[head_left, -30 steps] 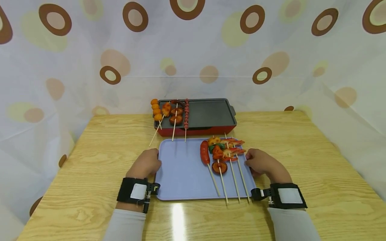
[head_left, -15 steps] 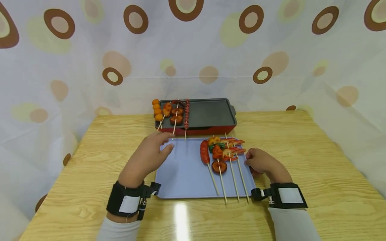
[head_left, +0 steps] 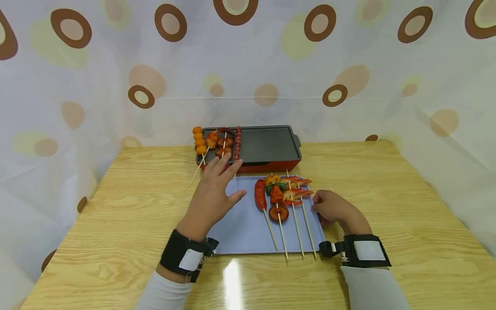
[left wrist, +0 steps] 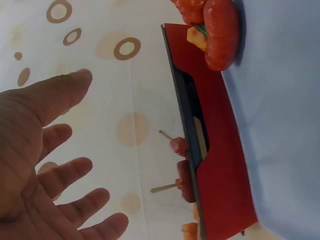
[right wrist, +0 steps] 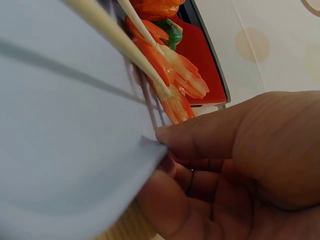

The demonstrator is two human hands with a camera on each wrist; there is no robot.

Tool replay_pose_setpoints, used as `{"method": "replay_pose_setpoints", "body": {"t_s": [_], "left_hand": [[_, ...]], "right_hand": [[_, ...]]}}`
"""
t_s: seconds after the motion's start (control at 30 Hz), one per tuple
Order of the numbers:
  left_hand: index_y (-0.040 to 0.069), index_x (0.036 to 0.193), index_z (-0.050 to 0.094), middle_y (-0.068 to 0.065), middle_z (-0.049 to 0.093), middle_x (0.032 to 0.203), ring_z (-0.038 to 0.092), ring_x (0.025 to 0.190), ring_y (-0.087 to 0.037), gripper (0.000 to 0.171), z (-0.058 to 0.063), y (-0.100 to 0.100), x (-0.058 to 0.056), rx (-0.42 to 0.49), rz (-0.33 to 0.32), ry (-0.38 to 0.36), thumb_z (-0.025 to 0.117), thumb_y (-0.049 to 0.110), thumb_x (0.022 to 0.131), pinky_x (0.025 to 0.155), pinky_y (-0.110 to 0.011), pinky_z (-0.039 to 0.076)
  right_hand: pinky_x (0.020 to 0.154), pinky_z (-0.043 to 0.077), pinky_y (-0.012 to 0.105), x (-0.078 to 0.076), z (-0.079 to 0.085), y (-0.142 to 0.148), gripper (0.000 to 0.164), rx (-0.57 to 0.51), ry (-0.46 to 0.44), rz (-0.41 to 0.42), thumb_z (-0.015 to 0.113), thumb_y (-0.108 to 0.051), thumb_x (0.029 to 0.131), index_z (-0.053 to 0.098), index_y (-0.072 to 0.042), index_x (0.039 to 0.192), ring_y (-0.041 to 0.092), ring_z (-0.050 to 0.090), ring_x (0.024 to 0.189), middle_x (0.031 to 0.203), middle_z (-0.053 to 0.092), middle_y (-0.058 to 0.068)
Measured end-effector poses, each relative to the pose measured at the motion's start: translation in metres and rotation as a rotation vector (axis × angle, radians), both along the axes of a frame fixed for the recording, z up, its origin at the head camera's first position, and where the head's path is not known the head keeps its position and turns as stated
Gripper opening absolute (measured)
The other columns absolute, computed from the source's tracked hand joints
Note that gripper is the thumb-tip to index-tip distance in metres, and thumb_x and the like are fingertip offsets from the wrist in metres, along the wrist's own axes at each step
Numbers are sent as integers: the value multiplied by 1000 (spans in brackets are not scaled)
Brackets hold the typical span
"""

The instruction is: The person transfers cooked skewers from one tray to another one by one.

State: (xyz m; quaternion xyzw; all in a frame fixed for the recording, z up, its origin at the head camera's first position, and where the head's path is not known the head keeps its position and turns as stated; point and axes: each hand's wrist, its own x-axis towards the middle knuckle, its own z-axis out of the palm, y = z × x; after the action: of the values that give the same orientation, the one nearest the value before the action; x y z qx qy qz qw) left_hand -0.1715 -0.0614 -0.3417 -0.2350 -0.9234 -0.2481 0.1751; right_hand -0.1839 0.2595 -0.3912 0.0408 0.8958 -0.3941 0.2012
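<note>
Your left hand (head_left: 211, 196) is spread and grasps nothing, short of the grill (head_left: 267, 146); whether its fingertips touch the mushroom skewer (head_left: 221, 142) cannot be told; your right hand (head_left: 336, 207) pinches the rim of the tray (head_left: 237, 230), which lies to its left; should you tip that rim, the shrimp skewers (head_left: 291, 194) just beside your right hand could slide; a low left-hand sweep could dislodge the orange-ball skewer (head_left: 199, 141) beyond it

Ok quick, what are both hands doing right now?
Left hand: open, fingers spread, holding nothing.
Right hand: closed, pinching the edge of the tray.
</note>
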Motion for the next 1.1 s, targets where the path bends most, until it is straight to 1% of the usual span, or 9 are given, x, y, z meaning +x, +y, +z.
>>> {"method": "replay_pose_setpoints", "body": {"t_s": [0.13, 0.2, 0.37, 0.5, 0.57, 0.7, 0.77, 0.97, 1.1], "left_hand": [[10, 137, 60, -18, 50, 137, 48, 124, -35, 57, -3, 0, -2, 75, -23, 16, 80, 22, 85, 101, -45, 46], [8, 135, 61, -18, 52, 132, 53, 118, -32, 53, -2, 1, -3, 98, -30, -7, 79, 21, 86, 96, -43, 49], [4, 134, 60, -15, 54, 128, 60, 104, -26, 50, 4, 0, -13, 47, -15, -187, 75, 21, 90, 89, -40, 53], [2, 133, 60, -17, 57, 126, 60, 102, -27, 46, 11, 3, -30, -54, 29, -309, 72, 20, 92, 86, -40, 53], [0, 130, 60, -17, 61, 120, 61, 100, -27, 43, 15, 6, -38, -106, 47, -328, 70, 18, 92, 84, -40, 53], [-4, 116, 64, -13, 67, 96, 63, 85, -25, 29, 23, 14, -51, -173, 72, -355, 66, 15, 94, 73, -37, 54], [-4, 110, 63, -11, 64, 87, 61, 77, -23, 24, 26, 17, -57, -180, 77, -383, 64, 14, 94, 68, -34, 52], [-4, 99, 62, -6, 51, 76, 55, 71, -22, 14, 31, 22, -65, -141, 99, -476, 62, 6, 91, 60, -30, 43], [-3, 85, 66, -6, 51, 70, 53, 67, -21, 6, 29, 25, -67, -172, 133, -497, 65, 3, 88, 56, -27, 39]], "right_hand": [[56, 52, 31, -3, 3, -1, 8, 0, 7, 0, 52, -2, 98, 49, 5, 101, 22, 55, 68, 86, 52, 13], [56, 52, 31, -4, 4, -3, 7, -2, 9, -1, 52, -2, 98, 50, 5, 100, 21, 56, 67, 85, 52, 12], [56, 52, 31, -4, 5, -5, 7, -1, 11, 6, 53, -2, 97, 51, 4, 99, 22, 56, 68, 85, 53, 12], [56, 52, 32, -3, 2, -4, 7, 23, 15, 9, 54, -2, 96, 51, 5, 98, 22, 56, 69, 85, 52, 12], [56, 53, 32, -2, 0, -2, 7, 23, 10, 5, 54, -2, 96, 52, 4, 98, 22, 57, 69, 85, 53, 12], [56, 53, 32, -1, -2, 1, 8, 8, 20, 9, 54, -3, 96, 52, 4, 98, 22, 57, 69, 85, 54, 12], [56, 53, 32, -1, -3, 3, 8, 0, 19, 1, 54, -3, 96, 52, 4, 99, 22, 57, 70, 85, 54, 12], [57, 52, 32, -2, -6, 4, 9, -46, 8, -10, 55, -2, 95, 52, 5, 99, 21, 57, 69, 85, 55, 12], [57, 52, 32, -2, -7, 4, 9, -57, 14, -7, 55, -2, 95, 52, 6, 99, 21, 57, 68, 84, 55, 12]]}}
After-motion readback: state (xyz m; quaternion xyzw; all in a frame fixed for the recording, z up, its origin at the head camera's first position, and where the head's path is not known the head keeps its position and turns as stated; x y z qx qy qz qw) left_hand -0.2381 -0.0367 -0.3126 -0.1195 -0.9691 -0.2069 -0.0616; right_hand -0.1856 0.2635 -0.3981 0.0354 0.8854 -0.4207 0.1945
